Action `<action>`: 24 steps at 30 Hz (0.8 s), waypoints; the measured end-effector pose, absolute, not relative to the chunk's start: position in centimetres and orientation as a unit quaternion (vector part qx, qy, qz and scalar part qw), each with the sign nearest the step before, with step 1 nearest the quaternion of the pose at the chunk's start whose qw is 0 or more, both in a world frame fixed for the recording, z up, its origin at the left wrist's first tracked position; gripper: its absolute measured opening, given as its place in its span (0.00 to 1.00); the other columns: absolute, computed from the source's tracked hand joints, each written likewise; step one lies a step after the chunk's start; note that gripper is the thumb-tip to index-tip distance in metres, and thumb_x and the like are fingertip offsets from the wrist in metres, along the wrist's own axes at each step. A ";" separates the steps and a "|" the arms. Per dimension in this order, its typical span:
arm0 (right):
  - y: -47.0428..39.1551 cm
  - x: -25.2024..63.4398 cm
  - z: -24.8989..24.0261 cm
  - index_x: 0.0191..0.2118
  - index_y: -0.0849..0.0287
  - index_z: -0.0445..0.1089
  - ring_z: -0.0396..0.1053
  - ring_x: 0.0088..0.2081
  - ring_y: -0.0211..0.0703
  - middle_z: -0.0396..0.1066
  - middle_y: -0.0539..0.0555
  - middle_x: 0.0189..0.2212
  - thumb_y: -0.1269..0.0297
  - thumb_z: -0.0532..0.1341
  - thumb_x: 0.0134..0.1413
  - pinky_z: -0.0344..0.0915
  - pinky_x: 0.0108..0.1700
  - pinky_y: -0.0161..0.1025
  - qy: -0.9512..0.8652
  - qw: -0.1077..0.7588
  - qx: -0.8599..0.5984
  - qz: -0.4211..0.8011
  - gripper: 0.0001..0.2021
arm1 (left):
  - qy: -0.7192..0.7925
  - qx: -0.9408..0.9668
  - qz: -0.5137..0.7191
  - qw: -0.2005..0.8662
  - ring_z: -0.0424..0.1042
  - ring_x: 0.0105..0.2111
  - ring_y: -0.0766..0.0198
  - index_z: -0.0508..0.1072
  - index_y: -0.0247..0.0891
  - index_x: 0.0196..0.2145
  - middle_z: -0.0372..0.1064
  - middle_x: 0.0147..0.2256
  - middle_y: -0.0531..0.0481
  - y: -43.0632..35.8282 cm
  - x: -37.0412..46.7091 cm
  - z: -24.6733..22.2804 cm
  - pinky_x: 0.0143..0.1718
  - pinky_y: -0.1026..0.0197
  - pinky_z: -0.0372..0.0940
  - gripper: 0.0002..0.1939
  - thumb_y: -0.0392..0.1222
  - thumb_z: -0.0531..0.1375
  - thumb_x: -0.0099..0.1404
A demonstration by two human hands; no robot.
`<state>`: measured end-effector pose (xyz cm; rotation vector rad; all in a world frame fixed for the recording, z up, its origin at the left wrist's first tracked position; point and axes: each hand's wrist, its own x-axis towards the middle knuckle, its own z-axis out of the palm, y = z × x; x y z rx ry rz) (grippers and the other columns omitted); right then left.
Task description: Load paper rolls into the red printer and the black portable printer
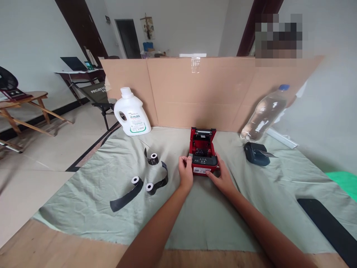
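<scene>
A red and black printer-like device [203, 160] stands on the green cloth [212, 223] with its lid raised, showing a dark interior. My left hand [185, 169] grips its left side, fingers bent against the casing. On the right, my right hand [221, 178] holds the front right corner, thumb on the white label and fingers along the side. Left of the device lie black rolls with white cores: one at the back [153, 159], one in the middle [150, 188] and one with a long loose strip [135, 186].
A cardboard panel [195, 93] stands behind. A white jug [132, 115] is at back left, a clear bottle [263, 113] at back right. A smaller black device [256, 154] and a long black object [326, 223] lie to the right. A person's blurred head [279, 37] shows beyond the panel.
</scene>
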<state>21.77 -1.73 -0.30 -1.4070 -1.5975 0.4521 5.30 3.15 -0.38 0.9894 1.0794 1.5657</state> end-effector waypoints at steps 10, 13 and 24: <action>6.5 23.9 10.4 0.41 0.59 0.79 0.72 0.34 0.46 0.78 0.57 0.35 0.54 0.55 0.60 0.68 0.40 0.43 -0.728 0.278 -0.583 0.230 0.18 | 0.433 0.406 0.643 0.485 0.59 0.31 0.65 0.59 0.41 0.31 0.56 0.30 0.55 3.5 5.1 -0.6 0.35 0.63 0.59 0.13 0.50 0.56 0.68; 8.2 23.1 11.7 0.40 0.60 0.80 0.73 0.32 0.45 0.79 0.55 0.32 0.57 0.58 0.55 0.67 0.34 0.38 -0.765 0.149 -0.529 0.335 0.16 | 0.436 0.409 0.642 0.480 0.59 0.31 0.65 0.59 0.41 0.31 0.56 0.29 0.55 3.6 5.2 -0.7 0.36 0.63 0.59 0.12 0.49 0.55 0.69; 11.7 19.0 10.7 0.39 0.57 0.81 0.76 0.37 0.50 0.80 0.58 0.37 0.75 0.60 0.45 0.67 0.39 0.39 -0.823 -0.090 -0.542 0.145 0.16 | 0.445 0.421 0.624 0.484 0.58 0.30 0.66 0.58 0.41 0.32 0.54 0.29 0.56 3.5 5.0 -0.4 0.36 0.63 0.59 0.14 0.52 0.55 0.69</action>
